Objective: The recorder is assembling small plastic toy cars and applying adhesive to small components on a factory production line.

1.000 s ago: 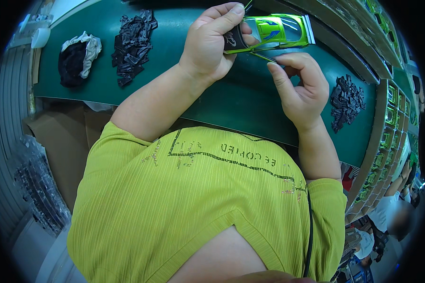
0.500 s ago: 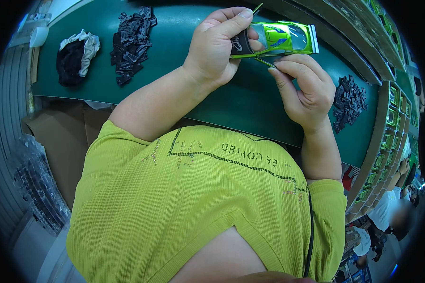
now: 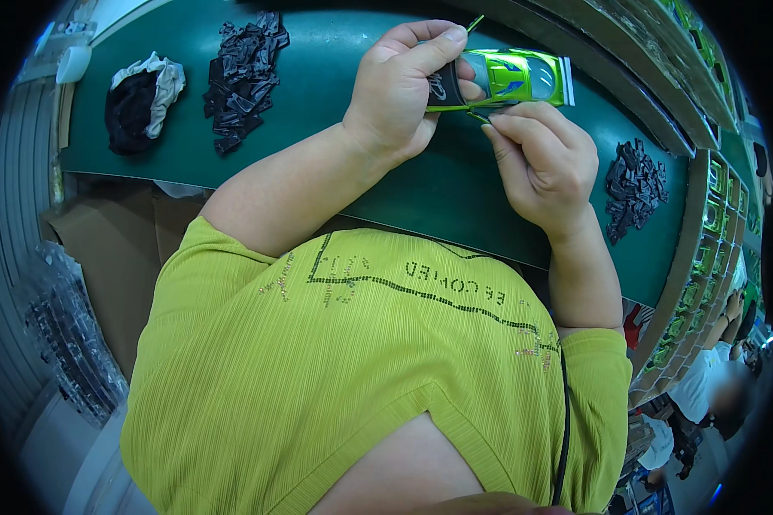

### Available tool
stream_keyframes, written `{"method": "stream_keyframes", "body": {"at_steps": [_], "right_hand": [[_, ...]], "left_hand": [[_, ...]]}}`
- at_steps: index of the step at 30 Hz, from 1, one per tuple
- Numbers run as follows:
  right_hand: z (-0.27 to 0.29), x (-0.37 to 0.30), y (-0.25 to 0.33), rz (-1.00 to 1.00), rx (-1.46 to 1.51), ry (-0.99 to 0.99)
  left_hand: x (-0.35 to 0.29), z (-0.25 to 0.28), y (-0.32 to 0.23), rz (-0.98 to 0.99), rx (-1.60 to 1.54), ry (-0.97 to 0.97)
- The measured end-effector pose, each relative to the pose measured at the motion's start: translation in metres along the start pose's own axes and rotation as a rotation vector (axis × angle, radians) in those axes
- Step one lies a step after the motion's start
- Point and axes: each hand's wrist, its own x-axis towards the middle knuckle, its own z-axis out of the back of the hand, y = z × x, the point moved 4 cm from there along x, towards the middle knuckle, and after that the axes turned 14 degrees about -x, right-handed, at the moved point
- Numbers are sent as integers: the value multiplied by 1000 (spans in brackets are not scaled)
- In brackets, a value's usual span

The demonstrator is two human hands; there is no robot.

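Def factory workshop: black parts (image 3: 636, 189) heaped near right edge of green bench (image 3: 442, 193), divided box (image 3: 691, 206) alongside, co-workers (image 3: 698, 384) beyond.

A smooth, faintly shiny dark green tabletop (image 3: 438, 193) bears a crumpled black-and-whitish cloth bundle (image 3: 131, 116) toward its left end. Near that, to the right, lies a long loose heap of black pieces (image 3: 242, 81); a smaller heap of similar pieces (image 3: 636, 184) lies near the right end.
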Motion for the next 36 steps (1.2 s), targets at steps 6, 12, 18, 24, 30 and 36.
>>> {"method": "stream_keyframes", "body": {"at_steps": [6, 12, 18, 24, 30, 36], "right_hand": [[1, -2, -2, -100, 70, -89], [-34, -31, -24, -1144, 1266, 319], [-44, -31, -1, -1165, 1776, 461], [-49, -30, 7, -1168, 1847, 471], [-51, -28, 10, -1118, 1915, 537], [-53, -29, 7, -1116, 1974, 491]], "left_hand": [[4, 2, -6, -14, -41, 39], [-3, -9, -10, 11, -90, 94], [9, -11, -12, -205, 48, 390], [5, -9, -9, -21, -67, 56], [-3, -11, -4, 65, -116, 51], [-3, -11, -1, 47, -73, 29]]}}
